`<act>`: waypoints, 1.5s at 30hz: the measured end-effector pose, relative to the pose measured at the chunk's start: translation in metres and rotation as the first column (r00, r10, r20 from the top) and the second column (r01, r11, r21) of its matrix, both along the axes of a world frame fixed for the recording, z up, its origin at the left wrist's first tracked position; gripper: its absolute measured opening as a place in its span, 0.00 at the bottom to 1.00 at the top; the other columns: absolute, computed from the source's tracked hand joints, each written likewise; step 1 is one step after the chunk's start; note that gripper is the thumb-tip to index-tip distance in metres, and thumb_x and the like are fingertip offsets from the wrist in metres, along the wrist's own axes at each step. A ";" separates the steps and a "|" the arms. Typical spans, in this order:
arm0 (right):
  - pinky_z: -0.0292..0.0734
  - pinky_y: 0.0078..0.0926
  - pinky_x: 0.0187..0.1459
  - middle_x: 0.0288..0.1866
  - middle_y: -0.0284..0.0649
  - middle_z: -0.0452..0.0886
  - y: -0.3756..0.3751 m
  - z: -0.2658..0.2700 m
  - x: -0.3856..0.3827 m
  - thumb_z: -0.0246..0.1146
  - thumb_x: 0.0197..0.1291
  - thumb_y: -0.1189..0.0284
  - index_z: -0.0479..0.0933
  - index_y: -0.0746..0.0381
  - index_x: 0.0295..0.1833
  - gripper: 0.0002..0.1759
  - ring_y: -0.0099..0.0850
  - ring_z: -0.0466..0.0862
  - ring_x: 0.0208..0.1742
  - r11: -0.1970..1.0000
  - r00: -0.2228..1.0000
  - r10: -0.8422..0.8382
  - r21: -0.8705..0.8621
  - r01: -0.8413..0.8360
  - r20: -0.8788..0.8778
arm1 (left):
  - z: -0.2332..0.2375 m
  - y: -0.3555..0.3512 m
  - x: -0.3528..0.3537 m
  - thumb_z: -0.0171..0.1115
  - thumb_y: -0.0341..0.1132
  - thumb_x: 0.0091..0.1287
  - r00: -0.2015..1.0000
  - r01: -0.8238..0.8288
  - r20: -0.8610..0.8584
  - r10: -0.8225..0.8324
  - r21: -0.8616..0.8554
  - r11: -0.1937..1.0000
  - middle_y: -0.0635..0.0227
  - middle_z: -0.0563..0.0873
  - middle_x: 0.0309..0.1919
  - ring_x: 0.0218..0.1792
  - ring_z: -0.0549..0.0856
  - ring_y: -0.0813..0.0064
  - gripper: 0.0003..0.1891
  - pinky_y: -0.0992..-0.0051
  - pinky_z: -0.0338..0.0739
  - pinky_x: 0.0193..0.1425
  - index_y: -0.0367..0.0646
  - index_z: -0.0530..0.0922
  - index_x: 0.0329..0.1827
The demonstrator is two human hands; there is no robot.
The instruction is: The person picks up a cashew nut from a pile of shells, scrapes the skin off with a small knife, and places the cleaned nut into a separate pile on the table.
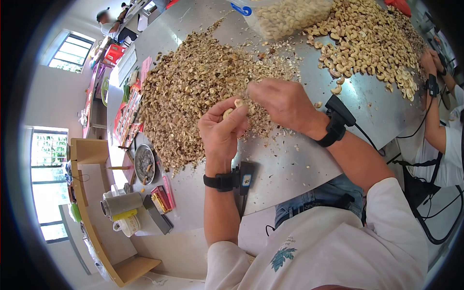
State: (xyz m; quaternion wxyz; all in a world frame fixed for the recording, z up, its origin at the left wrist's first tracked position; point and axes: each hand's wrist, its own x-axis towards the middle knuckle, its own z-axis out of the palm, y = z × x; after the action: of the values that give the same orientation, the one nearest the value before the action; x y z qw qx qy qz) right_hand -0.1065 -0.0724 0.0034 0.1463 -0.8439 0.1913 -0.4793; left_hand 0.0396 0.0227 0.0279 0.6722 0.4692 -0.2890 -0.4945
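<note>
My left hand (221,129) is closed, with pale cashew nuts (228,113) pinched between thumb and fingers. Just right of it, my right hand (285,104) has its fingers curled together near the left fingertips. Those right fingers are a little blurred, and what they hold, if anything, cannot be made out. Both hands are above a large heap of brown cashew shell and skin bits (193,92) spread on the metal table (309,166). A black strap with a small device sits on each wrist.
A clear container of cashews (285,19) stands at the back, beside a big pile of whole cashews (369,43). At left are an ashtray bowl (144,164), a metal cylinder (122,204) and a dark phone-like slab (158,215). Another person's hands (430,63) work at far right.
</note>
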 end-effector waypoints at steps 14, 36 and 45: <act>0.70 0.36 0.29 0.24 0.46 0.77 -0.017 0.018 -0.016 0.64 0.57 0.68 0.79 0.65 0.34 0.10 0.43 0.78 0.26 0.817 0.957 0.291 0.524 -0.243 -0.010 | -0.002 -0.002 -0.011 0.69 0.20 0.55 0.994 -0.025 0.108 0.020 0.052 0.998 0.67 0.83 0.27 0.21 0.78 0.83 0.16 0.86 0.68 0.21 0.29 0.79 0.47; 0.72 0.34 0.30 0.28 0.45 0.78 -0.019 0.009 -0.016 0.63 0.56 0.71 0.79 0.63 0.37 0.07 0.43 0.78 0.28 0.922 0.940 0.315 0.278 -0.270 -0.131 | -0.005 -0.001 -0.009 0.68 0.20 0.55 0.995 -0.014 0.098 0.014 0.002 1.000 0.67 0.83 0.27 0.21 0.77 0.83 0.16 0.85 0.68 0.21 0.29 0.80 0.48; 0.74 0.34 0.31 0.30 0.41 0.79 -0.017 0.004 -0.006 0.64 0.57 0.68 0.78 0.61 0.37 0.07 0.42 0.80 0.31 0.991 0.993 0.024 0.127 -0.040 0.119 | -0.006 -0.001 -0.006 0.68 0.21 0.56 0.998 0.038 -0.051 -0.036 0.038 0.999 0.64 0.84 0.29 0.21 0.80 0.81 0.14 0.85 0.69 0.21 0.30 0.80 0.46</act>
State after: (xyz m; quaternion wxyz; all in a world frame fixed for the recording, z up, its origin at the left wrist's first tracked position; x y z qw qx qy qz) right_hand -0.1121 -0.0891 0.0077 0.2193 -0.8060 0.1994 -0.5124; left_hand 0.0340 0.0215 0.0218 0.6608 0.4640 -0.2710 -0.5241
